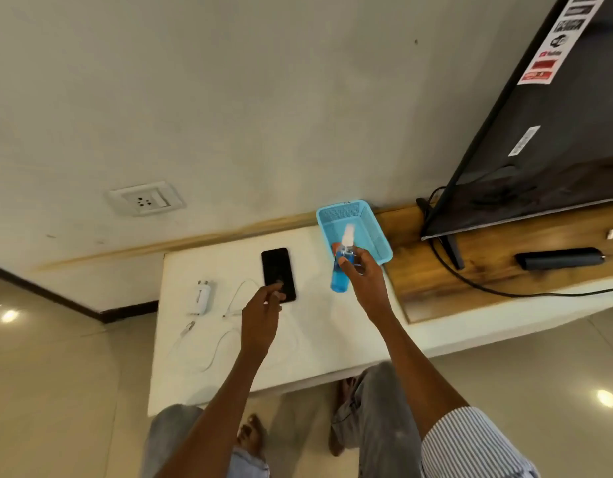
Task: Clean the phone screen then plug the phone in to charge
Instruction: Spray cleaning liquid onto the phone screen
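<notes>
We see the phone (278, 273) lying face up on the white desk (312, 353), the charger (201, 297) and cable (225, 336) to its left. Our left grip (262, 313) hangs released over the phone's near end; our right grip (362, 270) grasps the blue spray bottle (341, 274) beside the blue basket (374, 236)

My left hand (263, 307) covers the phone's (276, 267) near end, so I can't tell whether the fingertips touch the glass. My right hand (358, 270) hides part of the blurred spray bottle (342, 267). The television (553, 132) is cut off by the picture's top and right edges; its small sticker (524, 140) is unreadable.
</notes>
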